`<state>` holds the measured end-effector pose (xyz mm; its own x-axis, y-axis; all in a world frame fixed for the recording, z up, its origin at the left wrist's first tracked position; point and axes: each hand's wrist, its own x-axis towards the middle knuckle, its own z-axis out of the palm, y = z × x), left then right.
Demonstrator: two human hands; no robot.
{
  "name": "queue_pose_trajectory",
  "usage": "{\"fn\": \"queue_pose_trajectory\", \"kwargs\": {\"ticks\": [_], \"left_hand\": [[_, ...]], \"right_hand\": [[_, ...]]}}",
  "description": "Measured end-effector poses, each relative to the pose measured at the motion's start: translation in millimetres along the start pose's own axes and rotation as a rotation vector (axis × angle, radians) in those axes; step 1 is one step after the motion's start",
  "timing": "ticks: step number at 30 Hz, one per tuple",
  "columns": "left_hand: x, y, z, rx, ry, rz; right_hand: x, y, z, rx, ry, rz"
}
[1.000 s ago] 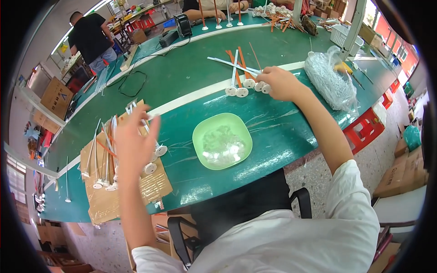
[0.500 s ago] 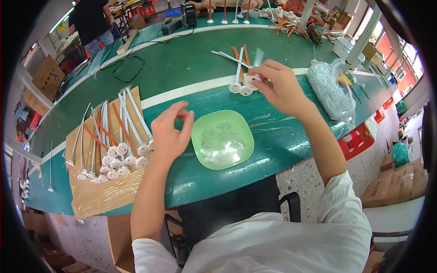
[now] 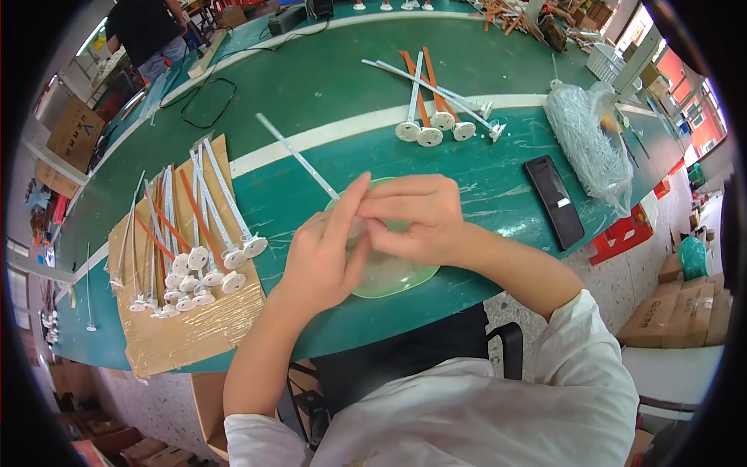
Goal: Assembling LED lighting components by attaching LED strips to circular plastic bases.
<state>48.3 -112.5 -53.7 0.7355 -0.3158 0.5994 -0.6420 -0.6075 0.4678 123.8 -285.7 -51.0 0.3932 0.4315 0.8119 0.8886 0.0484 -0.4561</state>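
Observation:
My left hand (image 3: 320, 261) and my right hand (image 3: 426, 216) meet above a light green bowl (image 3: 393, 289) holding clear, shiny small pieces. A pale, perforated flat stick (image 3: 298, 158) slants up and away from behind the left fingers; its lower end is hidden. My left hand is closed around that end. Thumb and fingers of the right hand are pinched against the left fingertips, and what they hold is hidden. Several silver and orange sticks with round white bases (image 3: 429, 137) lie beyond the bowl. More such sticks (image 3: 204, 210) lie on flattened cardboard (image 3: 183, 342) at the left.
A black phone (image 3: 554, 202) lies right of my forearm's reach, beside a clear plastic bag of thin strands (image 3: 589, 148). A black cable (image 3: 226, 97) curls on the far green table. One person (image 3: 148, 35) stands at the far left. Red crates (image 3: 622, 236) are below the right edge.
My right hand has come back from the far stick group to my left hand over the bowl, bringing a stick. The phone, hidden before, now shows. The view has shifted a little.

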Motion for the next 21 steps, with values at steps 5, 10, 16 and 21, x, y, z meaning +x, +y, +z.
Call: {"fn": "queue_pose_trajectory", "kwargs": {"ticks": [5,10,16,21], "left_hand": [[1,11,-3,-0.119,-0.075,-0.153],[0,11,-10,-0.182,-0.1,-0.224],[-2,1,-7,-0.227,-0.103,-0.147],[-4,-1,-9,-0.256,-0.116,-0.162]], "right_hand": [[-4,-6,1,-0.085,0.05,-0.057],[-1,-4,-2,0.042,-0.042,-0.109],[1,-3,-13,0.238,-0.188,0.098],[-1,-5,-10,0.22,-0.179,0.092]]}}
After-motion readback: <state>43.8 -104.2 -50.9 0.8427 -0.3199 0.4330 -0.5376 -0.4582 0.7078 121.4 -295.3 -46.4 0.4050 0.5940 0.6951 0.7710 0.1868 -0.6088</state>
